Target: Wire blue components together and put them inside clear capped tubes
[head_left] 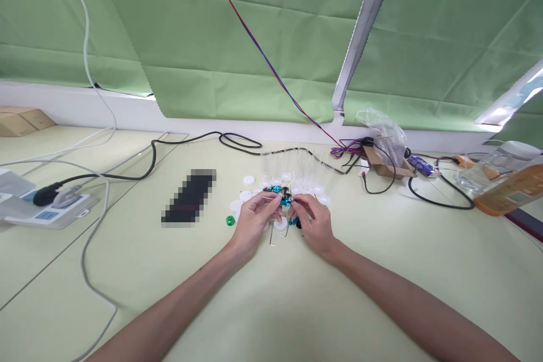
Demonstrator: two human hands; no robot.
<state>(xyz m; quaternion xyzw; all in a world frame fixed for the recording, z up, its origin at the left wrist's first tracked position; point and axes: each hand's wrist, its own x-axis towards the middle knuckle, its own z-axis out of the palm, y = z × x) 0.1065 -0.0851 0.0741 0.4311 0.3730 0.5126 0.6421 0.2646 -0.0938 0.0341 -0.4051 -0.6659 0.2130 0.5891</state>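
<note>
The fingers of the left hand (253, 219) are pinched on a small blue part (284, 202), and those of the right hand (314, 224) close on its right end; the finer detail there is too small for me to make out. The part is held up between the two hands, over the middle of the worktop (271, 308). Beneath and around them I see round white caps (280, 224) and a bent metal rod (271, 235), with a green piece (229, 220) just left of the left hand. Clear tubes (299, 165) stand beyond the fingers, toward the far edge. Farther left lies a dark, pixelated patch (189, 199), and a power strip (53, 212) sits near the left edge. Along the far edge, right of the tubes, a clear plastic bag (387, 138) rests in an open cardboard box (379, 163); near the right edge is an orange bottle (509, 191).
</note>
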